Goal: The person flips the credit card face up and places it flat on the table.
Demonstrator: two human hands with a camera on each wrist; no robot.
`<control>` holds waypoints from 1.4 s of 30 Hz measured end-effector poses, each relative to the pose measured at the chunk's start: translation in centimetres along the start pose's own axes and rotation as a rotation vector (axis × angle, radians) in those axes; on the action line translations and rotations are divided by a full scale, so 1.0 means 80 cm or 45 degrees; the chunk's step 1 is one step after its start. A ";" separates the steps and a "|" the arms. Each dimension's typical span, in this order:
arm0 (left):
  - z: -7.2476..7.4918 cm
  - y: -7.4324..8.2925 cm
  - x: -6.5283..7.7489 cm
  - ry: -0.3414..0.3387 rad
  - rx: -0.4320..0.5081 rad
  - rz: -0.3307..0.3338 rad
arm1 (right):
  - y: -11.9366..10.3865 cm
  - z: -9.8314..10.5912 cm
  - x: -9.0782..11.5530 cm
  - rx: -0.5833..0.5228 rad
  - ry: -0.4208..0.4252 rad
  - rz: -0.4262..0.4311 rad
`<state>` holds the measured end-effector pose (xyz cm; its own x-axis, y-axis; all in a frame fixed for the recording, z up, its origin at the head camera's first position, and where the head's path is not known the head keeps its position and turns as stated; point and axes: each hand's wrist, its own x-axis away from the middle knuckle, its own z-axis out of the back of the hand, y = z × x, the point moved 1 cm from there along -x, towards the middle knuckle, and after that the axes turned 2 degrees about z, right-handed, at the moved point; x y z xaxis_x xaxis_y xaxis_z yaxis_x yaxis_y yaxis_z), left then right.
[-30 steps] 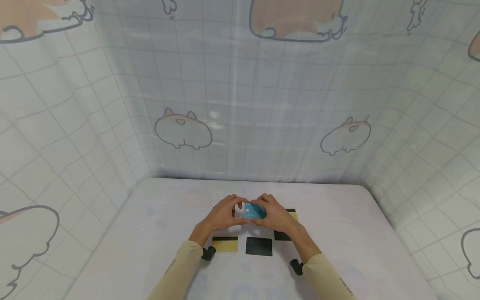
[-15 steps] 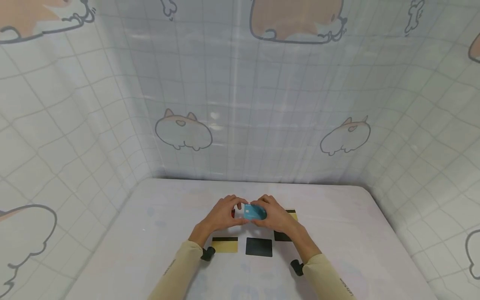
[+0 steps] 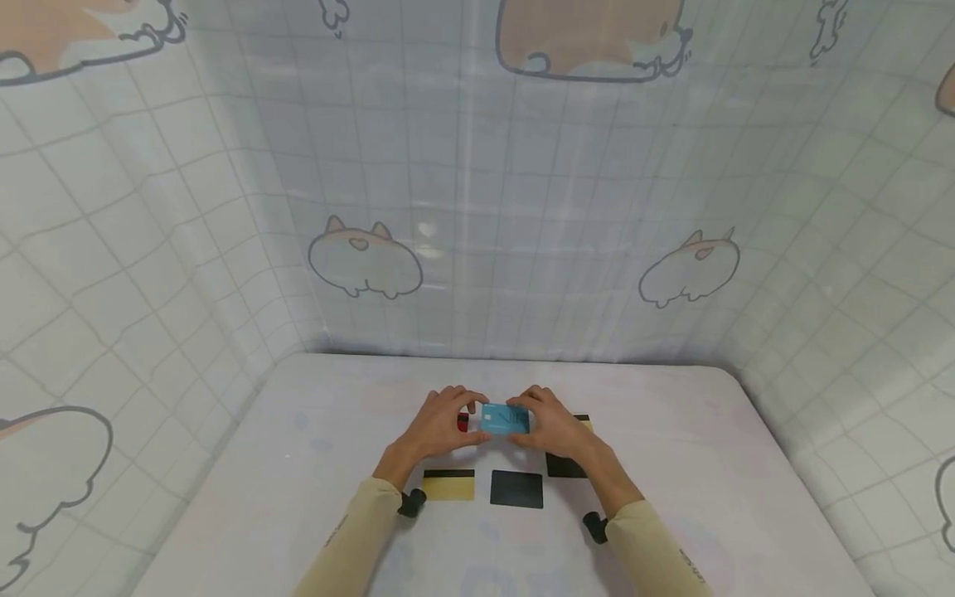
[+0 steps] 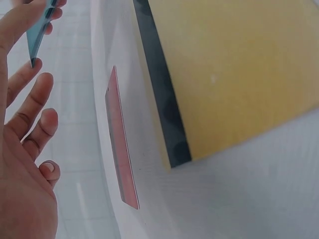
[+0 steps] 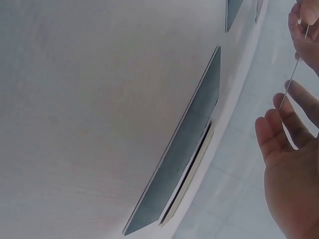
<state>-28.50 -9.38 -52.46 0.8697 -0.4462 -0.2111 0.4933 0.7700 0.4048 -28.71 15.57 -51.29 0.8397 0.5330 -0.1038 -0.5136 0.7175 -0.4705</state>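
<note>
A light-blue bank card (image 3: 503, 419) with a pale chip is held up above the table, its printed face toward the head camera. My left hand (image 3: 438, 424) pinches its left end between thumb and fingertips. On the other end, thumb and fingers of my right hand (image 3: 550, 427) grip the card's edges. The left wrist view shows the blue card (image 4: 37, 37) slanting at the fingertips, the remaining fingers loosely bent. From the right wrist the card looks like a thin line, seen edge-on. A red card (image 3: 463, 422) lies partly hidden behind my left hand.
On the white table (image 3: 313, 514) lie a gold card (image 3: 449, 489) with a black stripe and a black card (image 3: 516, 490) beside it. Another black card (image 3: 565, 467) and a second gold card (image 3: 585, 422) are partly covered by my right arm. Patterned curtains (image 3: 522, 249) enclose the table.
My hands have drawn slightly apart, the left shifting left and the right shifting right. More of the blue card's printed face and of the red card shows.
</note>
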 end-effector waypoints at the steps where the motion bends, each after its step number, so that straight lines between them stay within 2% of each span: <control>1: 0.000 0.000 0.000 -0.004 -0.003 0.008 | 0.002 0.000 0.000 0.003 0.000 -0.004; 17: -0.002 0.001 -0.006 -0.062 -0.154 0.067 | 0.023 -0.005 -0.006 0.007 -0.020 -0.054; 29: -0.003 0.002 -0.015 -0.111 -0.278 0.119 | 0.025 -0.006 -0.018 0.006 -0.035 -0.037; 42: -0.009 0.004 -0.015 -0.193 -0.283 0.195 | 0.029 -0.017 -0.027 0.011 -0.132 -0.088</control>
<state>-29.35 -8.30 -52.77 0.9298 -0.3675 -0.0207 0.3632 0.9069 0.2136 -31.49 15.46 -53.37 0.8507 0.5253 0.0203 -0.4568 0.7578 -0.4659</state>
